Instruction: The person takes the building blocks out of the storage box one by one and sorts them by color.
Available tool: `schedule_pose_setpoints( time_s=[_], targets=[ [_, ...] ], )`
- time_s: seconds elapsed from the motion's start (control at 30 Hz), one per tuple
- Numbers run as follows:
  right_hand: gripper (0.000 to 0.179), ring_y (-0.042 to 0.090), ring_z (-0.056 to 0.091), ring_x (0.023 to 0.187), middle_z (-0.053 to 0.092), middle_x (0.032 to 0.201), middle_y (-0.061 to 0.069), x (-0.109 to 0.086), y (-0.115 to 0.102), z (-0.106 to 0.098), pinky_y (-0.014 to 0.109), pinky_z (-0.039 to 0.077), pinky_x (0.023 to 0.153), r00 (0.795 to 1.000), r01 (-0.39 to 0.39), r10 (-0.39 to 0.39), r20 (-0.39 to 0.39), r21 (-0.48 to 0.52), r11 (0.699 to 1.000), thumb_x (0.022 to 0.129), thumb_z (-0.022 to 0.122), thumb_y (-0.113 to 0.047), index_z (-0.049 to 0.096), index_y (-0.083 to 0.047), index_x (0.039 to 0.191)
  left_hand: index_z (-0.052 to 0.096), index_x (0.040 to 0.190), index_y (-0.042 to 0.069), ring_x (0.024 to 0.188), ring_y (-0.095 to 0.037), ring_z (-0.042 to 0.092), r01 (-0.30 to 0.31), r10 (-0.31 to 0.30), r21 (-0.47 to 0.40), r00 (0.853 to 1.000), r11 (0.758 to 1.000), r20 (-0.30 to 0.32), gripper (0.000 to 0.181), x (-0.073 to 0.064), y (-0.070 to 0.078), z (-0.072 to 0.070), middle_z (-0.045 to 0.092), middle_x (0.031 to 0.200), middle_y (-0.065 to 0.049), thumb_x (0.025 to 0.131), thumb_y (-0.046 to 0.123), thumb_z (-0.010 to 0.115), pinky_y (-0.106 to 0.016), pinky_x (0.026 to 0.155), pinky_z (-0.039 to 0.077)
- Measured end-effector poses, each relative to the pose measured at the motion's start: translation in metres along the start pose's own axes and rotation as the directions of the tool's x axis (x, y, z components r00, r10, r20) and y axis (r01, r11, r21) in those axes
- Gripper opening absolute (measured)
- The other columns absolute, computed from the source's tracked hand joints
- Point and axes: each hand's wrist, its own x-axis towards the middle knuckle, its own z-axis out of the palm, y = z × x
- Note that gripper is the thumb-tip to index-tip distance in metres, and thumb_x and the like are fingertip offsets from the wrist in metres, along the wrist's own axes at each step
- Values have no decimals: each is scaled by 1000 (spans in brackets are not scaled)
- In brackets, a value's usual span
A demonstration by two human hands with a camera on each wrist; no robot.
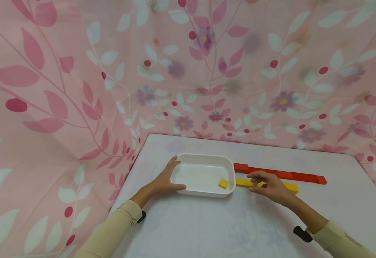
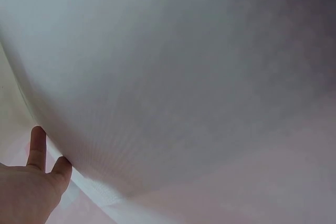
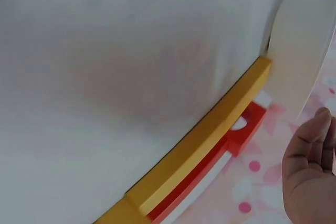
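Observation:
A white rectangular tray [image 1: 207, 193] stands on the table with one small yellow block [image 1: 223, 184] inside, near its front right corner. My left hand [image 1: 163, 181] holds the tray's left end, thumb at the front rim and fingers at the back left corner. Right of the tray, my right hand [image 1: 270, 187] hovers over a row of yellow blocks [image 1: 292, 187], hiding its middle. Its fingers are loosely bent, and nothing shows between them. The yellow row [image 3: 205, 135] reaches up to the tray's wall [image 3: 299, 40] in the right wrist view.
Behind the yellow row, several red blocks [image 1: 285, 174] form a line running right from the tray. A white cloth covers the table [image 1: 201, 225]. Pink leaf-patterned curtains [image 1: 214, 71] hang at the back and left.

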Motion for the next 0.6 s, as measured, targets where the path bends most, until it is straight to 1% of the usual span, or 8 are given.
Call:
schedule_pose_setpoints(
  time_s=[0.13, 0.2, 0.33, 0.4, 0.53, 0.6],
  targets=[
    [44, 18, 62, 89, 68, 103, 7, 12, -10, 16, 21, 57, 80, 1000, -7, 7, -21, 21, 1000, 82, 81, -25, 67, -7, 120, 24, 156, 17, 151, -29, 21, 1, -1, -16, 1000, 1000, -4, 110, -1, 3, -2, 3, 167, 2, 71, 55, 83, -60, 117, 28],
    [43, 17, 63, 88, 68, 103, 5, 18, -15, 23, 23, 57, 80, 1000, -5, 5, -26, 13, 1000, 82, 81, -25, 67, -8, 119, 24, 155, 17, 151, -30, 21, 0, 0, -25, 1000, 1000, -5, 109, -2, 5, -2, 3, 167, 1, 71, 54, 83, -61, 117, 27],
    [41, 19, 63, 87, 70, 100, 8, 31, -25, 36, 25, 57, 82, 999, -9, 9, -48, 9, 1000, 83, 81, -25, 69, -6, 117, 24, 156, 17, 151, -30, 21, 6, -6, -33, 1000, 999, -1, 109, -2, 7, -3, 3, 167, 1, 71, 53, 84, -61, 117, 26],
    [40, 20, 63, 89, 70, 100, 10, 37, -30, 42, 27, 56, 84, 998, -24, 25, -55, 8, 1000, 83, 81, -26, 69, -7, 116, 25, 155, 16, 151, -31, 21, 5, -5, -33, 1000, 999, -4, 109, -2, 7, -2, 4, 167, 0, 71, 52, 84, -61, 117, 27],
    [38, 21, 64, 94, 71, 103, 12, 46, -35, 54, 32, 58, 86, 996, -44, 41, -76, -48, 998, 83, 81, -26, 71, -8, 115, 24, 156, 17, 151, -29, 21, 16, -16, -22, 1000, 1000, 2, 110, -1, 5, -1, 2, 167, 2, 71, 53, 83, -60, 117, 28],
    [38, 22, 65, 96, 71, 105, 13, 49, -36, 58, 34, 60, 85, 995, -50, 43, -89, -73, 996, 82, 81, -24, 71, -8, 115, 24, 155, 17, 150, -29, 22, 10, -10, -21, 1000, 1000, 0, 109, -1, 5, 0, 3, 167, 2, 71, 53, 83, -60, 117, 28]
  ],
)
